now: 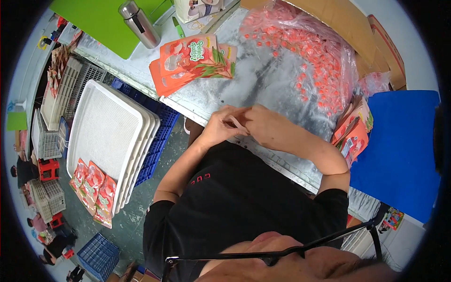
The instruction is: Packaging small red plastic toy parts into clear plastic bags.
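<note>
My left hand (218, 128) and my right hand (263, 124) meet at the near edge of a grey metal table (263, 80). Both pinch a small pale pink piece (236, 123) between the fingertips; what it is I cannot tell. Beyond the hands lies a fanned stack of orange-red printed pouches (192, 58). A large clear plastic bag of small red-orange sweets (310, 51) spreads over the table's far right. More pouches of the same kind (353, 134) stand on edge just right of my right forearm.
Stacked white mesh trays (110, 131) rest on a blue crate (157, 141) at left, with three filled pouches (93, 188) on their near end. A steel flask (139, 23) and green board (101, 19) lie far left. Cardboard box (350, 21), blue surface (399, 136) right.
</note>
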Demonstrator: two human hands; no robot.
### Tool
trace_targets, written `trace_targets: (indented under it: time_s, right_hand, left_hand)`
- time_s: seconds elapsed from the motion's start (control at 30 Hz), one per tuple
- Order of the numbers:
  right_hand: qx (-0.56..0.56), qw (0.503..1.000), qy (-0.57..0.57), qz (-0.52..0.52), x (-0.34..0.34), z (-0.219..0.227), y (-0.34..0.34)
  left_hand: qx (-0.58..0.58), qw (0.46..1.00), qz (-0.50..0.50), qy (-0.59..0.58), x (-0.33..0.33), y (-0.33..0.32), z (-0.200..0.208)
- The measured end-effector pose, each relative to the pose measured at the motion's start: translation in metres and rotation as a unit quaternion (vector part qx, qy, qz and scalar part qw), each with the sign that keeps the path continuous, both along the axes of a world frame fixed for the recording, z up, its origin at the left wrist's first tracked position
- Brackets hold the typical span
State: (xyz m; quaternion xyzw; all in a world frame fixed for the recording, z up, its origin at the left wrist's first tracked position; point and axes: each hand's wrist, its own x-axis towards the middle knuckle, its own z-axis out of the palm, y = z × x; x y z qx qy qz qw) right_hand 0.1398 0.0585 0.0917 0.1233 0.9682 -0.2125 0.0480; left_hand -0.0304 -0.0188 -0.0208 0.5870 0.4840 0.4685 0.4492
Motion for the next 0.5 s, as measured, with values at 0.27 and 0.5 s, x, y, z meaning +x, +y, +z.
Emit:
trace_targets:
  time_s: [0.27, 0.5]
  right_hand:
    - [-0.054, 0.970, -0.230, -0.056, 0.000, -0.024, 0.010]
    - [-0.068, 0.970, 0.216, -0.087, 0.012, 0.007, -0.011]
  left_hand:
    - [-0.042, 0.995, -0.039, -0.083, 0.008, -0.001, -0.009]
    - [0.032, 0.998, 0.025, -0.055, 0.001, -0.003, 0.013]
